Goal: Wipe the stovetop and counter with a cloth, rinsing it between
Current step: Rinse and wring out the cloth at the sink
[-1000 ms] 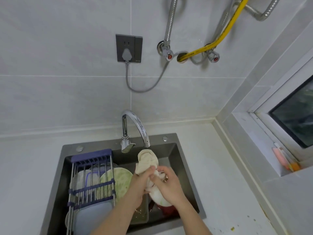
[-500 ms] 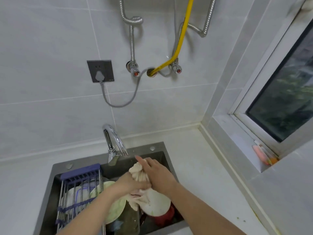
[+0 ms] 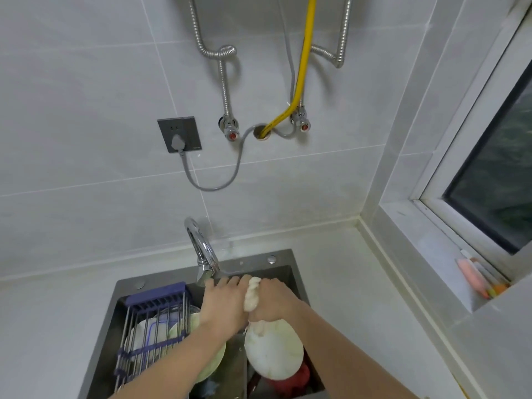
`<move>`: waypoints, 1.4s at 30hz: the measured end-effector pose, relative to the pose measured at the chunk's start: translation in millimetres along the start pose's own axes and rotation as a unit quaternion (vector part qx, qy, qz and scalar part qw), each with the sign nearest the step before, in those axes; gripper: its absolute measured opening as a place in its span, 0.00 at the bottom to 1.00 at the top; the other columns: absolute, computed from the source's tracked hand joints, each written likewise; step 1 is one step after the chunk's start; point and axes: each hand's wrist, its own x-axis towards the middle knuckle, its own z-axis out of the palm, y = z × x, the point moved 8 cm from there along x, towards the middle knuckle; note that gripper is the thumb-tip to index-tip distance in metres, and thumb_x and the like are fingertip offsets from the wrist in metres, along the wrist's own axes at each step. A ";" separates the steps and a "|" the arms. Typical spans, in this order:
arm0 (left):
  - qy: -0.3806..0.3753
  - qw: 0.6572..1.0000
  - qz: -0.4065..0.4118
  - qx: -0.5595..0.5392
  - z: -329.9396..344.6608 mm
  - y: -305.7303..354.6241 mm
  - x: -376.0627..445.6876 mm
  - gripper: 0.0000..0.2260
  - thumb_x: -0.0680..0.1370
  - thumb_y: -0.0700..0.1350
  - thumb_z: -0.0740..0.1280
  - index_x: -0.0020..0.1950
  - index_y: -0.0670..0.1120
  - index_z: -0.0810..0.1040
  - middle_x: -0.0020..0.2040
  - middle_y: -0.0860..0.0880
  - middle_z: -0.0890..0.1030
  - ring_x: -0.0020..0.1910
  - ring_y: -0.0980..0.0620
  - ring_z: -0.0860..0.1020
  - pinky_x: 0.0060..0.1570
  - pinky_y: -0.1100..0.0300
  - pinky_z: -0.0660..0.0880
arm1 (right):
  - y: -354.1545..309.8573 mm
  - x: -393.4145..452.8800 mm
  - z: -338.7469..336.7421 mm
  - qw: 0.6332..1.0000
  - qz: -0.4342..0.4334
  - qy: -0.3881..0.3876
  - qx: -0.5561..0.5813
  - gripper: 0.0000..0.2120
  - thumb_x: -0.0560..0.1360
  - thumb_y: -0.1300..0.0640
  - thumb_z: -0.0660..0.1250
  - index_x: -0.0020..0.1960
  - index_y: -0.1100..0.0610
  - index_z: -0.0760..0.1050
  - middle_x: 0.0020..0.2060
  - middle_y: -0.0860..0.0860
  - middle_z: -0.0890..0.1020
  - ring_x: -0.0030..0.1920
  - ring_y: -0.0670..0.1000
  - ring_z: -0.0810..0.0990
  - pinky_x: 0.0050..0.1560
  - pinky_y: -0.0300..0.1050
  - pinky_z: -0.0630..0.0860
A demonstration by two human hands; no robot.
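Observation:
A cream cloth (image 3: 252, 295) is twisted into a tight rope between both hands, over the dark sink (image 3: 253, 264). My left hand (image 3: 223, 308) grips its left side and my right hand (image 3: 273, 302) grips its right side. The twisted end pokes up between the knuckles, and a tail hangs below them. The chrome tap (image 3: 201, 249) curves just behind my left hand. No water stream is visible. The white counter (image 3: 342, 283) lies to the right of the sink. The stovetop is out of view.
A blue-and-steel dish rack (image 3: 155, 321) holds dishes in the sink's left half. Green and white plates (image 3: 273, 352) and a red bowl (image 3: 293, 381) lie under my arms. A window sill (image 3: 437, 254) with pink items is at right. A wall socket (image 3: 179, 134) and pipes hang above.
The cloth went from a loose bunch to a tightly twisted rope as both hands wrung it. The view tilted upward, showing more wall and pipes.

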 end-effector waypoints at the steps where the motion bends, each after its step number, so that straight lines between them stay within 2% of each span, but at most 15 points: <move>1: 0.008 1.000 -0.001 -0.002 4.7 0.7 0.9 0.36 0.68 0.52 0.73 0.76 0.55 0.67 0.58 0.52 0.83 0.58 0.46 0.80 0.58 0.46 0.72 | 2.5 -0.2 -1.8 1.000 0.004 -0.004 0.020 0.16 0.72 0.53 0.75 0.57 0.58 0.81 0.51 0.54 0.85 0.49 0.54 0.83 0.52 0.49 0.81; 4: 0.043 0.999 0.020 -0.017 8.0 3.2 -0.9 0.48 0.61 0.50 0.78 0.80 0.58 0.63 0.53 0.52 0.83 0.51 0.45 0.82 0.49 0.46 0.77 | 14.9 -1.7 0.2 0.991 0.013 0.017 0.131 0.19 0.69 0.55 0.76 0.59 0.56 0.80 0.52 0.52 0.85 0.52 0.53 0.84 0.51 0.47 0.81; 8: 0.046 0.985 -0.007 -0.166 -4.1 -6.6 5.2 0.35 0.69 0.51 0.71 0.75 0.64 0.65 0.57 0.54 0.78 0.57 0.46 0.80 0.48 0.50 0.78 | 34.9 -18.6 4.1 0.888 0.068 0.138 0.434 0.46 0.65 0.56 0.79 0.77 0.42 0.60 0.64 0.46 0.79 0.59 0.44 0.80 0.52 0.34 0.78; 10: 0.059 0.962 -0.031 -0.266 -17.2 -10.5 9.2 0.32 0.71 0.51 0.68 0.75 0.64 0.69 0.60 0.55 0.80 0.60 0.49 0.79 0.53 0.52 0.78 | 42.9 -30.0 9.1 0.839 0.088 0.193 0.501 0.46 0.68 0.55 0.78 0.78 0.39 0.57 0.64 0.47 0.77 0.58 0.42 0.80 0.47 0.32 0.77; 11: 0.061 0.950 -0.039 -0.305 -22.8 -10.8 11.9 0.30 0.71 0.51 0.69 0.74 0.62 0.71 0.60 0.57 0.81 0.60 0.50 0.79 0.55 0.53 0.78 | 44.2 -35.0 12.6 0.826 0.096 0.193 0.520 0.38 0.71 0.53 0.77 0.73 0.38 0.60 0.62 0.47 0.79 0.56 0.42 0.81 0.47 0.32 0.77; 13: 0.028 0.930 -0.056 -0.362 -28.5 -11.0 16.3 0.25 0.71 0.50 0.72 0.69 0.59 0.76 0.54 0.60 0.81 0.57 0.51 0.81 0.53 0.55 0.78 | 40.6 -38.8 21.8 0.827 0.098 0.141 0.536 0.18 0.76 0.46 0.73 0.64 0.42 0.75 0.56 0.50 0.85 0.54 0.46 0.84 0.49 0.37 0.78; 14: 0.007 0.923 -0.060 -0.381 -27.2 -12.0 18.5 0.23 0.71 0.50 0.72 0.66 0.59 0.76 0.51 0.61 0.81 0.54 0.52 0.82 0.52 0.55 0.78 | 38.7 -39.4 26.1 0.832 0.097 0.115 0.533 0.14 0.77 0.43 0.71 0.59 0.47 0.81 0.53 0.52 0.87 0.53 0.48 0.85 0.49 0.39 0.79; 17: -0.023 0.896 -0.087 -0.434 -20.5 -20.4 24.3 0.20 0.66 0.51 0.69 0.58 0.58 0.77 0.49 0.59 0.83 0.50 0.53 0.82 0.52 0.52 0.79 | 35.5 -44.1 15.3 0.866 0.058 0.149 0.474 0.13 0.75 0.44 0.73 0.53 0.53 0.82 0.47 0.52 0.87 0.48 0.50 0.85 0.45 0.42 0.80; 22: -0.017 0.861 -0.105 -0.498 -21.0 -30.8 25.4 0.15 0.68 0.46 0.73 0.53 0.54 0.78 0.49 0.56 0.84 0.50 0.53 0.81 0.56 0.49 0.78 | 29.8 -66.0 -18.6 0.870 -0.012 0.279 0.407 0.24 0.68 0.52 0.71 0.63 0.43 0.72 0.46 0.42 0.83 0.44 0.48 0.83 0.45 0.48 0.82; 25: -0.044 0.872 -0.115 -0.474 -21.8 -29.8 21.9 0.18 0.68 0.48 0.75 0.56 0.54 0.76 0.50 0.57 0.82 0.51 0.51 0.80 0.49 0.55 0.76 | 21.0 -74.5 -40.0 0.870 -0.053 0.344 0.349 0.25 0.73 0.63 0.69 0.64 0.41 0.71 0.46 0.42 0.82 0.44 0.48 0.82 0.44 0.43 0.80; 30: -0.060 0.868 -0.128 -0.477 -20.4 -24.5 20.4 0.32 0.64 0.56 0.74 0.67 0.53 0.75 0.56 0.54 0.83 0.54 0.50 0.81 0.58 0.51 0.79 | 8.9 -83.2 -64.0 0.850 -0.069 0.445 0.274 0.14 0.78 0.60 0.71 0.61 0.48 0.76 0.51 0.39 0.81 0.52 0.44 0.81 0.52 0.39 0.79; 35: -0.095 0.919 -0.080 -0.373 -26.7 -11.1 17.3 0.51 0.56 0.68 0.77 0.74 0.55 0.61 0.56 0.55 0.80 0.52 0.51 0.79 0.49 0.53 0.77 | 29.5 -74.1 -62.9 0.781 0.047 0.433 0.447 0.10 0.75 0.62 0.76 0.48 0.49 0.78 0.41 0.44 0.83 0.40 0.43 0.81 0.44 0.40 0.78; 37: -0.093 0.940 -0.073 -0.320 -26.3 -8.5 15.0 0.60 0.52 0.72 0.77 0.77 0.57 0.55 0.58 0.55 0.79 0.54 0.51 0.78 0.47 0.55 0.74 | 32.2 -65.7 -49.5 0.751 0.085 0.383 0.531 0.08 0.75 0.61 0.76 0.48 0.52 0.80 0.43 0.49 0.85 0.44 0.48 0.84 0.45 0.46 0.82; 40: -0.048 0.948 -0.099 -0.298 -23.1 -12.1 15.1 0.53 0.52 0.74 0.71 0.73 0.58 0.59 0.51 0.55 0.79 0.46 0.52 0.78 0.42 0.56 0.75 | 18.8 -59.6 -39.4 0.743 0.079 0.315 0.585 0.07 0.77 0.62 0.75 0.51 0.52 0.83 0.48 0.49 0.87 0.50 0.50 0.86 0.47 0.49 0.86; 42: -0.017 0.953 -0.119 -0.277 -20.4 -15.6 15.6 0.40 0.59 0.71 0.70 0.66 0.57 0.64 0.44 0.56 0.78 0.42 0.52 0.78 0.41 0.55 0.79 | 10.0 -62.4 -45.6 0.785 0.030 0.294 0.544 0.12 0.78 0.64 0.71 0.52 0.48 0.84 0.48 0.47 0.87 0.49 0.44 0.86 0.48 0.42 0.84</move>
